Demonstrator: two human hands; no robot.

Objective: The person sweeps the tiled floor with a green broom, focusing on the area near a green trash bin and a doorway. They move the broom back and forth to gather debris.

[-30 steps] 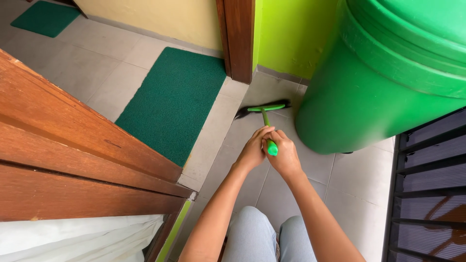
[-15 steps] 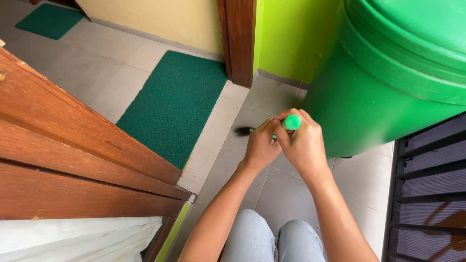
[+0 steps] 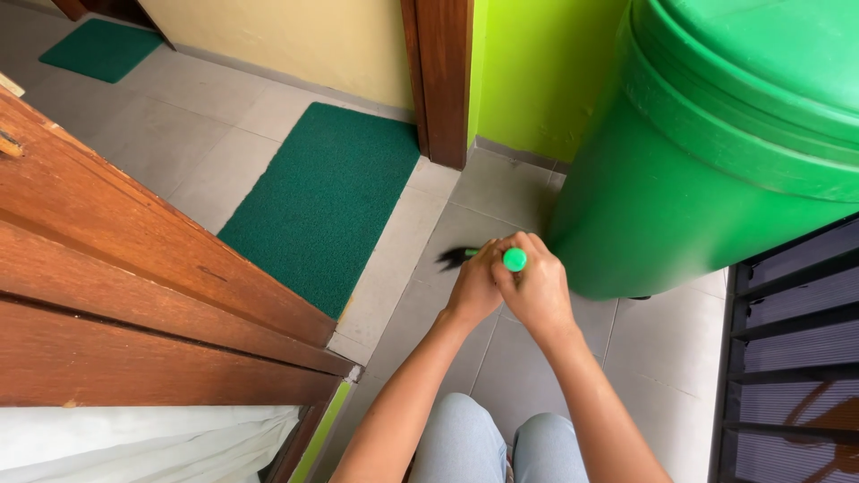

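The green-handled brush (image 3: 501, 258) was held low over the grey tiled floor (image 3: 662, 358), just beside the foot of the big green barrel (image 3: 698, 197). I saw its round green handle end pointing up at the camera, and its dark bristles sticking out to the left, close to the tiles. My left hand (image 3: 472, 286) was closed around the handle lower down, and my right hand (image 3: 537, 291) gripped the handle near its top, all fingers curled tight. Both hands touched each other. To the left lay a dark green mat (image 3: 331, 197), and behind it stood a brown wooden door frame (image 3: 443, 80). A wooden stair side (image 3: 134, 295) filled the left.
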